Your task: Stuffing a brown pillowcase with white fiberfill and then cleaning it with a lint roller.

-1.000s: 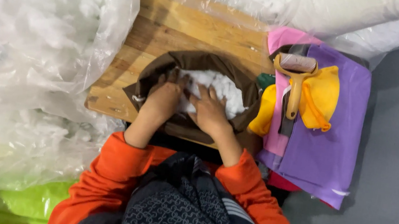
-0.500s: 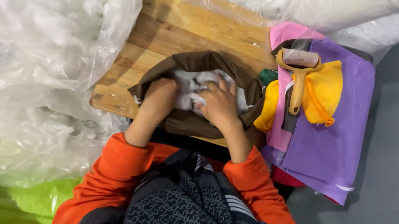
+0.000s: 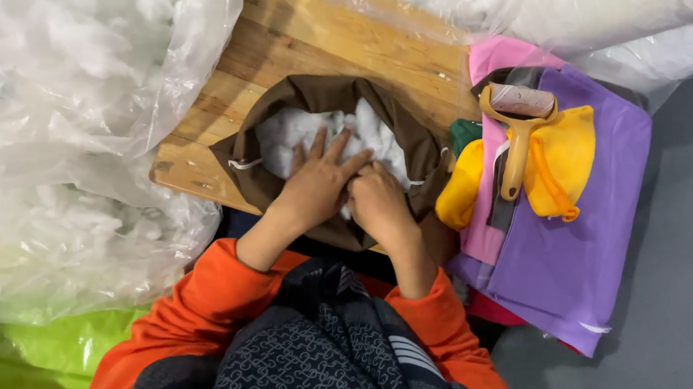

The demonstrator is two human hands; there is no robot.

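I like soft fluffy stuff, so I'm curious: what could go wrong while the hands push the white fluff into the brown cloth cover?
1. The brown cover gapes wide, so white stuffing might puff back out around the left hand and right hand.
2. The cover overhangs the wooden board near the person, so it could slide off.
3. The lint roller lies close by and might get knocked.

Bright, even light from above, with soft, faint shadows. Mild glare whitens the clear plastic bags at upper left. The frame's centre is sharp; the edges look slightly stretched.
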